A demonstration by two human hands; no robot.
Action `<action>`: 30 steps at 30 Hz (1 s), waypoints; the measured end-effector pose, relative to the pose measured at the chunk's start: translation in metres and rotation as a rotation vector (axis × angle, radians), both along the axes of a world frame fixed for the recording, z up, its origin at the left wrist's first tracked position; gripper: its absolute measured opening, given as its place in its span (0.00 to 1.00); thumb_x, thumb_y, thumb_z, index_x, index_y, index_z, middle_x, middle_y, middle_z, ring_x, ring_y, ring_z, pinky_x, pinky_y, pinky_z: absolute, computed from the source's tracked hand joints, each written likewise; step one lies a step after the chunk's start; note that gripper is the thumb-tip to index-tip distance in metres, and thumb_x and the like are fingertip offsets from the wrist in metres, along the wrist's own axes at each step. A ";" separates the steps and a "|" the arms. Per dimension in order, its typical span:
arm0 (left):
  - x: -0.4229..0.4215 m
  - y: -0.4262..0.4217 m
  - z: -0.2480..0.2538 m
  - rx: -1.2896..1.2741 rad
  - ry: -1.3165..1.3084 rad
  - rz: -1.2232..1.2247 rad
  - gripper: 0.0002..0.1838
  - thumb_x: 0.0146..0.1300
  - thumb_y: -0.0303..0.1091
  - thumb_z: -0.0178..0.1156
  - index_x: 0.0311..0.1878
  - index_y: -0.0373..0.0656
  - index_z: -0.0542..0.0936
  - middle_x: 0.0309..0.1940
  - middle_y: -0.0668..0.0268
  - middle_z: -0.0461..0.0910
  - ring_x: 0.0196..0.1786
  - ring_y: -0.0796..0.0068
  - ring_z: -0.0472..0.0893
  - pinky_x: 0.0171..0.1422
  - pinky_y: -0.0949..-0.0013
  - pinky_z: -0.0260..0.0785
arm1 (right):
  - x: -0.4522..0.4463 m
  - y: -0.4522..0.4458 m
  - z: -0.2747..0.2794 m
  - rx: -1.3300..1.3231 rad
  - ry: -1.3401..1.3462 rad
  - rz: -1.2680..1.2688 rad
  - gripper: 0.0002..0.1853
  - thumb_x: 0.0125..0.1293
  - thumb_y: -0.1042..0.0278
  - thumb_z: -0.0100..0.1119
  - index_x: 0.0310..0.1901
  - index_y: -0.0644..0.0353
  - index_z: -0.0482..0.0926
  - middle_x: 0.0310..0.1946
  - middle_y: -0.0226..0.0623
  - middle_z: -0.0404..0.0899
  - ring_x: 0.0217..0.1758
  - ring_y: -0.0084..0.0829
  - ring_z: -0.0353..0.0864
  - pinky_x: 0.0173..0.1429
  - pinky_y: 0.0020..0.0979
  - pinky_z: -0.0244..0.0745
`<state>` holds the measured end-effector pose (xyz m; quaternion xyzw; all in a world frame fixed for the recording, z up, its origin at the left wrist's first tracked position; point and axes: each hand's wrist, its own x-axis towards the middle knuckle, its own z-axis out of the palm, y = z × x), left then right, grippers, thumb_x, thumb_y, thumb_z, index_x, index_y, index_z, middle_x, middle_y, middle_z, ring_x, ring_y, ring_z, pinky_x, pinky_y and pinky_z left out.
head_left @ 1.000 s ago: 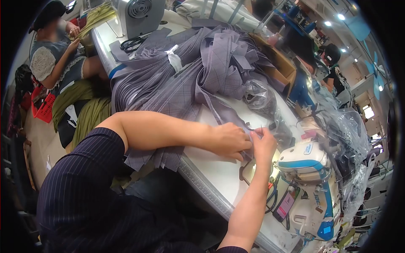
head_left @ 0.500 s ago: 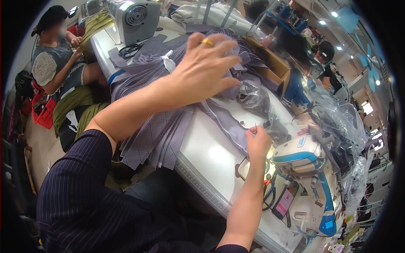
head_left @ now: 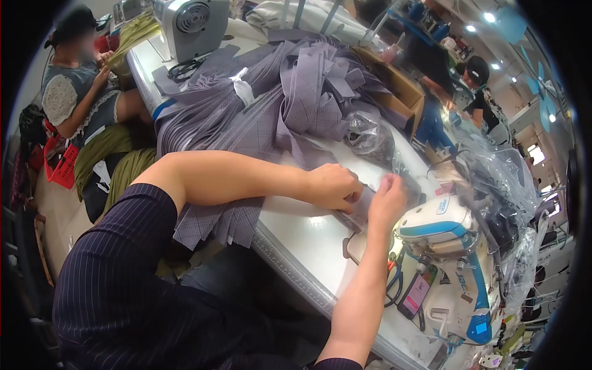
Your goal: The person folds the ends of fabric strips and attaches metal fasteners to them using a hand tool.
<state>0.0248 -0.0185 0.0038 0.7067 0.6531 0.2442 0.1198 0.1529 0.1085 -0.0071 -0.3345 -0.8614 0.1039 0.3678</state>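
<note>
My left hand (head_left: 336, 188) is closed on a grey fabric strip (head_left: 362, 203) above the white table (head_left: 296, 237). Beside it, my right hand (head_left: 388, 198) has thumb and fingertips pinched together near the strip's end; what they pinch is hidden. Behind my left forearm lies a large heap of grey checked fabric strips (head_left: 308, 98), part of it bound with a white tie (head_left: 242, 87). A white and blue sewing machine (head_left: 435, 222) stands just right of my right hand.
Scissors (head_left: 394, 283) and a phone (head_left: 418, 290) lie by the machine. A clear plastic bag (head_left: 373, 139) and a cardboard box (head_left: 398, 102) stand behind. Another machine (head_left: 191, 28) is at the back left. One person (head_left: 77, 86) sits left; another (head_left: 484, 98) works far right.
My left hand has come down from above the fabric heap, moving right to the strip beside my right hand, and its spread fingers have closed. My right hand has risen slightly.
</note>
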 end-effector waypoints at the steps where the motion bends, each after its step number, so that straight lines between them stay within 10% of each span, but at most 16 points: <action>1: -0.001 -0.001 -0.004 0.028 -0.037 0.006 0.14 0.52 0.43 0.70 0.39 0.48 0.83 0.34 0.62 0.85 0.41 0.57 0.84 0.46 0.56 0.75 | -0.001 0.003 -0.001 0.062 0.031 -0.027 0.08 0.67 0.70 0.54 0.44 0.62 0.78 0.40 0.45 0.82 0.44 0.50 0.81 0.47 0.46 0.74; 21: 0.000 -0.020 0.003 -0.092 0.102 0.015 0.28 0.52 0.57 0.71 0.44 0.44 0.76 0.35 0.59 0.82 0.38 0.56 0.83 0.40 0.57 0.74 | -0.002 0.022 -0.015 0.111 -0.317 -0.203 0.13 0.68 0.66 0.50 0.48 0.55 0.83 0.37 0.48 0.85 0.41 0.52 0.83 0.44 0.48 0.76; 30: 0.005 -0.018 -0.006 0.099 -0.020 -0.183 0.15 0.57 0.43 0.67 0.42 0.45 0.78 0.34 0.62 0.81 0.37 0.56 0.83 0.40 0.55 0.73 | 0.001 0.022 -0.012 0.067 -0.229 -0.124 0.14 0.70 0.62 0.49 0.43 0.54 0.85 0.36 0.49 0.85 0.41 0.54 0.83 0.45 0.50 0.75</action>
